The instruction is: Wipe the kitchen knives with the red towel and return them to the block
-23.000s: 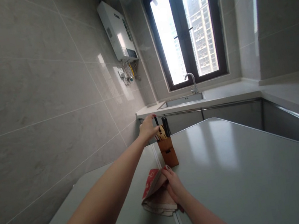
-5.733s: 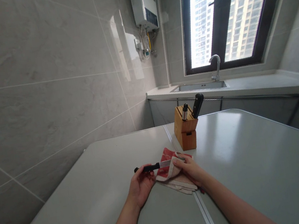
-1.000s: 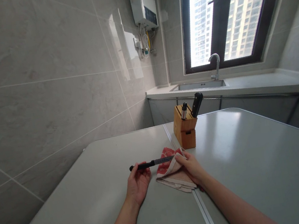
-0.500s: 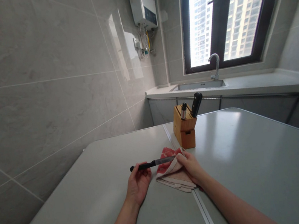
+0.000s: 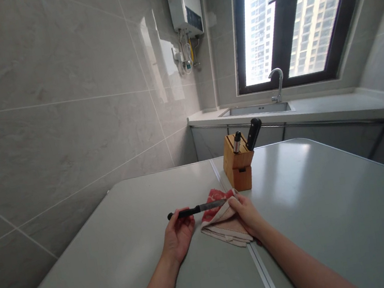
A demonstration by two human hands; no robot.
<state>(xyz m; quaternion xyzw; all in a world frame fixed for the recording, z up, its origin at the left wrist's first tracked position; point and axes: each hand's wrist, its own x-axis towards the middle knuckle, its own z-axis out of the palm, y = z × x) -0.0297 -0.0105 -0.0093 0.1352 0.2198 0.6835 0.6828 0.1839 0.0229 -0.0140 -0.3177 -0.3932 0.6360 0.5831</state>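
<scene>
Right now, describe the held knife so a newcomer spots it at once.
At the pale table, in front of the wooden knife block, find the red-and-cream towel. The knife crosses it, black handle in the left hand. Unlike the two black-handled tools slotted in the block, its blade shows.

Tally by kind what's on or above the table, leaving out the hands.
Knife held in the left hand: 1
Cloth in the right hand: 1
Knife block: 1
Handled tools standing in the block: 2
Total: 5
</scene>
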